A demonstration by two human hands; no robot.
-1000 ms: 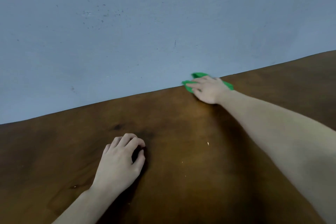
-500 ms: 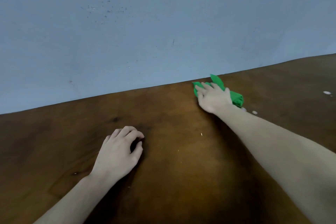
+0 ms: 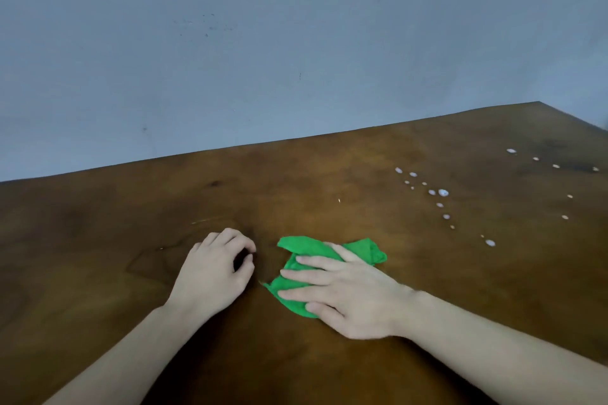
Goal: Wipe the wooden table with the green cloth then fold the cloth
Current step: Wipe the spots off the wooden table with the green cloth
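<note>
A crumpled green cloth [image 3: 304, 250] lies on the dark wooden table [image 3: 131, 223], near the middle of the view. My right hand [image 3: 345, 293] presses flat on it, fingers spread and pointing left, covering much of the cloth. My left hand [image 3: 215, 270] rests on the bare wood just left of the cloth, fingers curled under with nothing in them, a small gap away from the cloth's edge.
Several white droplets [image 3: 442, 192] are scattered over the right part of the table, reaching toward the far right corner. A blue-grey wall [image 3: 263, 43] rises directly behind the table's far edge.
My right hand has dragged the green cloth from the far edge by the wall toward me, stopping beside my left hand. The view has shifted, showing the droplets on the right.
</note>
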